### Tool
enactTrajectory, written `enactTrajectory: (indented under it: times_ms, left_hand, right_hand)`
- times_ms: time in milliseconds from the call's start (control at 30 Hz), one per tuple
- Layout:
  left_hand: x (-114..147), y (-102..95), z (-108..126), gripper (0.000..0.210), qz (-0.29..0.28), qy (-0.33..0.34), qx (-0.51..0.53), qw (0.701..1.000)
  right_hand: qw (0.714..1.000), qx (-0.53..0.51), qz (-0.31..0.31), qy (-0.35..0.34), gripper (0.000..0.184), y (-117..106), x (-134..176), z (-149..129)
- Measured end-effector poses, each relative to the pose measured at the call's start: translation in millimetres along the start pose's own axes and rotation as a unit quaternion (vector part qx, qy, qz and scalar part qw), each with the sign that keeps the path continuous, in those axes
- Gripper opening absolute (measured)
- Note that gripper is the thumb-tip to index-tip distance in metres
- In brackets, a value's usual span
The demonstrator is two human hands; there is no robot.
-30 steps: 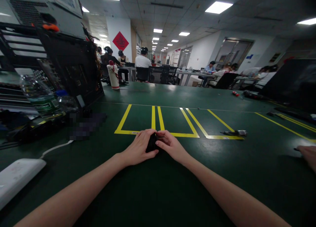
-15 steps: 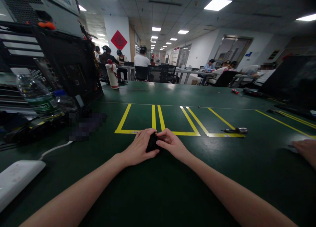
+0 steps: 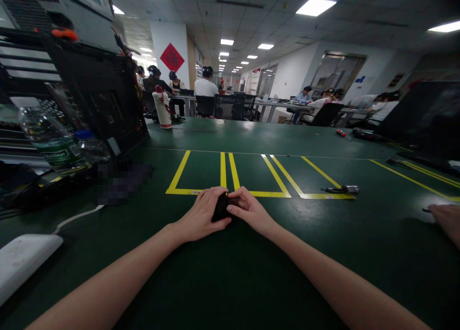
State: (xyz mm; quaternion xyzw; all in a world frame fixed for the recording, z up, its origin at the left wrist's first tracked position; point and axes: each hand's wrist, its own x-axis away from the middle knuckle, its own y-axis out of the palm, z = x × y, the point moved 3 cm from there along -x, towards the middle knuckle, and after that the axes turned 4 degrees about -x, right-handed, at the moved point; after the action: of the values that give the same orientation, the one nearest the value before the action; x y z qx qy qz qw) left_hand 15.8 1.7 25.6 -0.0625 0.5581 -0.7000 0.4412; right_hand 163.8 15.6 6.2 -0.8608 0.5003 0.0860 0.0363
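Note:
My left hand (image 3: 200, 216) is wrapped round a small black object (image 3: 220, 208), its thumb low and its fingers over the top. The object rests on or just above the green table (image 3: 223, 277); its exact kind does not show. On its right side my right hand (image 3: 252, 210) is closed, thumb and forefinger pinched at the object's edge. Whatever lies between those fingertips is too small or hidden to make out. Yellow tape (image 3: 190, 191) marks frames on the table just beyond both hands.
A screwdriver (image 3: 345, 190) lies across the tape to the right. Another person's hand (image 3: 447, 220) holds something thin at the right edge. At left are a white power strip (image 3: 28, 260), a water bottle (image 3: 50, 138) and a black computer case (image 3: 100, 95). A white cylinder (image 3: 163, 109) stands farther back.
Both my hands keep nearly the same pose on the black object. The other person's hand at the right has shifted slightly, and the view has moved a little.

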Motion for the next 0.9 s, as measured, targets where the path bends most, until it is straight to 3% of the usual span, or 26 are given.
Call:
enactTrajectory:
  times_ms: [200,400,567,900]
  left_hand:
    - [0.3,-2.1,0.9,0.058,-0.009,-0.011,0.011,1.000]
    - [0.1,-1.5,1.3,0.057,-0.004,-0.008,0.005,1.000]
    - [0.6,-3.4,2.8,0.058,-0.016,-0.010,-0.002,1.000]
    - [-0.1,-0.9,1.4,0.058,-0.001,-0.005,-0.009,1.000]
  right_hand:
    - [0.999,0.047,0.015,0.009,0.027,-1.1,-1.0,-1.8]
    - [1.000,0.002,-0.031,0.007,0.032,-0.8,0.3,-4.6]
    - [1.000,0.016,0.009,0.003,0.020,-0.4,-0.7,-4.4]
    - [1.000,0.026,-0.008,0.000,0.027,0.8,0.5,-6.9]
